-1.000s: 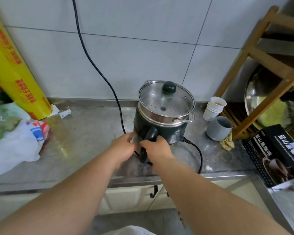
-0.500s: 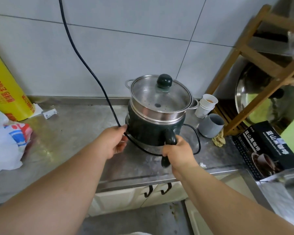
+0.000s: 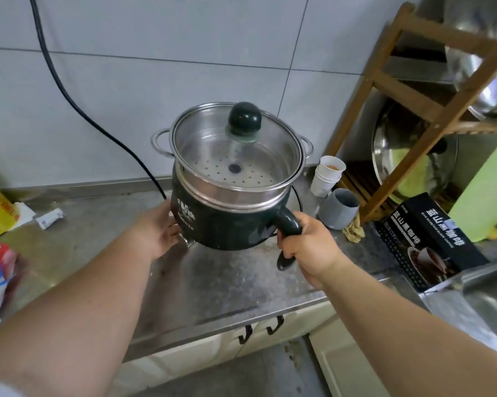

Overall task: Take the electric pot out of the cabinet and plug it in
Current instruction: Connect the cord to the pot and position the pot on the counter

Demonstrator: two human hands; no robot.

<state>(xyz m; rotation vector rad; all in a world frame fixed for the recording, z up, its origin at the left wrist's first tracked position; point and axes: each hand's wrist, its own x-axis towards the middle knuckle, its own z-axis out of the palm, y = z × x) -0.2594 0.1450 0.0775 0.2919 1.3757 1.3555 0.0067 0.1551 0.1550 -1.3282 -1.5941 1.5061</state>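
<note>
1. Now the right hand (image 3: pixel 308 247) has its fingers curled tight round the black handle (image 3: pixel 288 224) of the electric pot (image 3: pixel 221 222); the handle's lower end pokes out beneath the fist.
2. Opposite it, the left hand (image 3: pixel 158 233) lies with fingers fairly straight against the pot's left wall, the palm pressing the dark body just beside its white printed logo.
3. Between the two hands the pot is over the steel countertop (image 3: pixel 227 282), tilted slightly towards the camera; whether its base touches the counter or is lifted clear cannot be told.
4. Its body is dark green with fine vertical ribbing, and a small silvery foot shows at the lower left.
5. On top sits a stainless steamer insert (image 3: pixel 241 179) with a perforated floor and two loop ears, closed by a glass lid (image 3: pixel 233 144) with a round dark green knob (image 3: pixel 244 118).
6. A black power cord (image 3: pixel 69 96) runs down the tiled wall from the upper left and passes behind the pot's left side; another loop of it shows at the pot's right.
7. Right of the pot stand stacked paper cups (image 3: pixel 328 176) and a grey cup (image 3: pixel 339 207), with a wooden rack (image 3: pixel 430 110) and a black coffee box (image 3: pixel 430 242) further out.
8. Below the counter edge are cream cabinet doors (image 3: pixel 212 351) with black handles.
</note>
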